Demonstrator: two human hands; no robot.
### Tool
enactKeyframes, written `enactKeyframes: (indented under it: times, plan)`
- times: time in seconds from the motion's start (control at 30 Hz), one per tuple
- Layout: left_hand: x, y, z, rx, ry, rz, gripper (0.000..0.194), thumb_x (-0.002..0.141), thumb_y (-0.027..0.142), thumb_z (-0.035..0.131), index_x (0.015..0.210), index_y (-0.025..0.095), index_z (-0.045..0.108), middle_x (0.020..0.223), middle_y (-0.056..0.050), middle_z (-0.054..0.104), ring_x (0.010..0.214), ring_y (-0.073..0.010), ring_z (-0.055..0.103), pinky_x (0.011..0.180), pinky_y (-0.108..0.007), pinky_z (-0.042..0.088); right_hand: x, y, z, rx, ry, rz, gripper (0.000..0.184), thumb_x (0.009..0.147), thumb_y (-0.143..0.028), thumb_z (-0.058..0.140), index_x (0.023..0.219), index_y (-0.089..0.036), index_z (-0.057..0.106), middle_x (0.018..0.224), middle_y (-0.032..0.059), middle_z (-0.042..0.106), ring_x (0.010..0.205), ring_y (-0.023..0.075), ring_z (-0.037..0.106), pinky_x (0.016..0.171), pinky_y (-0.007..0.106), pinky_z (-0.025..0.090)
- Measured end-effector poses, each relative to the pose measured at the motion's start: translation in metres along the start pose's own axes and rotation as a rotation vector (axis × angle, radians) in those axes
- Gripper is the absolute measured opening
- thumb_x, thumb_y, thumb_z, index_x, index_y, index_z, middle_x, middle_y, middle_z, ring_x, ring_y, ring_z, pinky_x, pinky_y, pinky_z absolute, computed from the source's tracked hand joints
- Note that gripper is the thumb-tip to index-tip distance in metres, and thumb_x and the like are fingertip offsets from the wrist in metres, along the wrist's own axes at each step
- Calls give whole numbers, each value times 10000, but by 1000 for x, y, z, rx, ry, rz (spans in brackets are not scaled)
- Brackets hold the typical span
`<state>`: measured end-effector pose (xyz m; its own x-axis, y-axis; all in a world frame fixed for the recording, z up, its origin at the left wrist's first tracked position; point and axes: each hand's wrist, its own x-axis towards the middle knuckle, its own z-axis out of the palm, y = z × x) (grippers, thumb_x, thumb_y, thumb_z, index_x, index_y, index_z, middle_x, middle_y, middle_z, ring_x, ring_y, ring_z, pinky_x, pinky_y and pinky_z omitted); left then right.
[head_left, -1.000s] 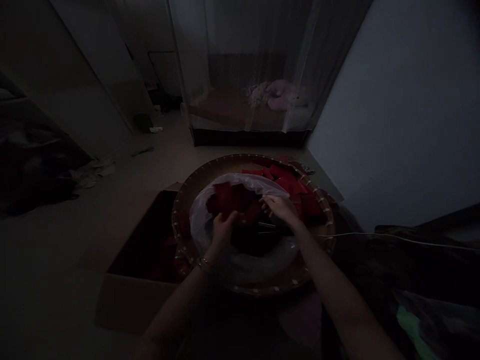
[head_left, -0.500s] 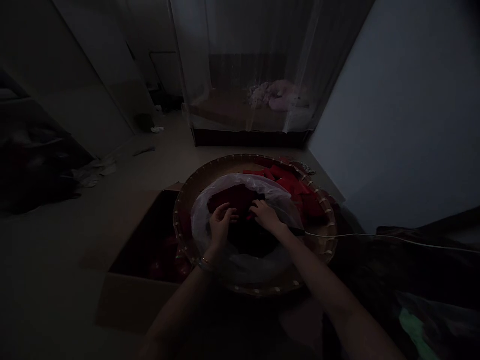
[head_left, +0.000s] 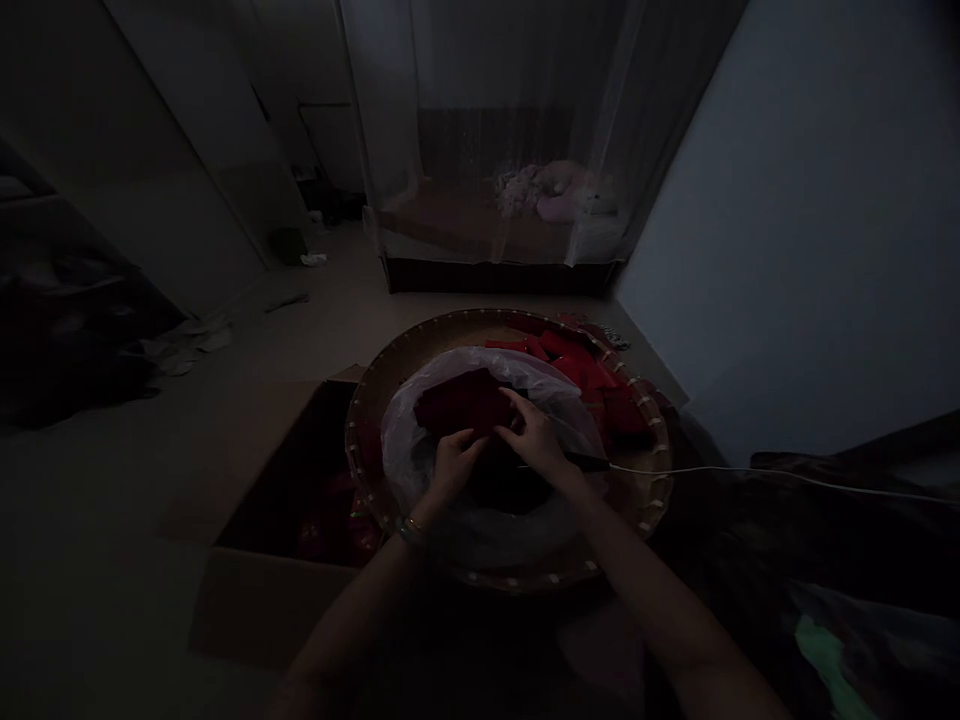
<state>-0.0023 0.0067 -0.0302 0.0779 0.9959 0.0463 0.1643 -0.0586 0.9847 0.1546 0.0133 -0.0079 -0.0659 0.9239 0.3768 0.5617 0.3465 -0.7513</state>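
My left hand (head_left: 453, 465) is at the near edge of a dark red piece (head_left: 461, 400), perhaps cloth, its thumb and fingers drawn together. Close beside it, my right hand (head_left: 532, 433) curls at the piece's right side, thumb near the left fingertips. What both sets of fingers pinch is too dark to make out. Beneath them a whitish plastic sheet or bag (head_left: 405, 420) surrounds a dark middle, inside a round woven tray (head_left: 420, 335). A dark slim tool (head_left: 589, 462) with a pale cord lies under my right wrist.
Red pieces (head_left: 574, 360) are heaped at the tray's far right. An open cardboard box (head_left: 277, 590) with shiny red items stands left, partly under the tray. The cord (head_left: 697, 469) runs off right. Beyond are a netted bed (head_left: 450, 215) and a pale wall (head_left: 810, 200).
My left hand has turned inward and come slightly nearer me and to the right. My right fingers have spread from the thumb, and both hands' fingertips are closer together.
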Motion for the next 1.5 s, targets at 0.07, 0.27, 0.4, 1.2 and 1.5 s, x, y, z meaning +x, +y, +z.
enactKeyframes:
  times: [0.07,0.27,0.4,1.2,1.5]
  plan:
    - [0,-1,0,-19,-14,2,208,680,325,629,683,123,680,598,16,605,576,-115,506,540,-201,373,0,-1,-3,-106,13,-118,545,770,-221,580,1302,-228,464,1068,77,574,884,199,572,831,356,483]
    - [0,-4,2,-15,-12,-12,227,675,341,627,647,118,659,562,26,550,558,-103,465,511,-189,341,-3,2,-3,-303,74,-312,403,876,-242,465,1272,-196,520,1117,109,578,1067,236,512,959,387,419]
    - [0,-4,3,-69,-17,-42,238,663,351,642,669,114,656,582,21,565,562,-103,472,516,-189,359,-7,4,1,-315,97,-348,369,912,-244,411,1257,-186,528,1189,111,577,1090,224,512,963,386,413]
    - [1,-7,2,-251,-5,-143,303,681,279,677,955,152,706,898,-63,715,737,-181,648,593,-256,527,-9,21,-18,341,-130,317,290,702,-391,623,831,-137,681,789,55,703,729,195,634,709,332,489]
    - [4,-9,0,-256,-121,-49,443,717,219,636,1157,176,612,1002,-58,695,872,-187,638,765,-289,514,-17,28,-22,550,-406,424,396,683,-458,657,917,-138,669,869,64,710,796,204,641,747,341,495]
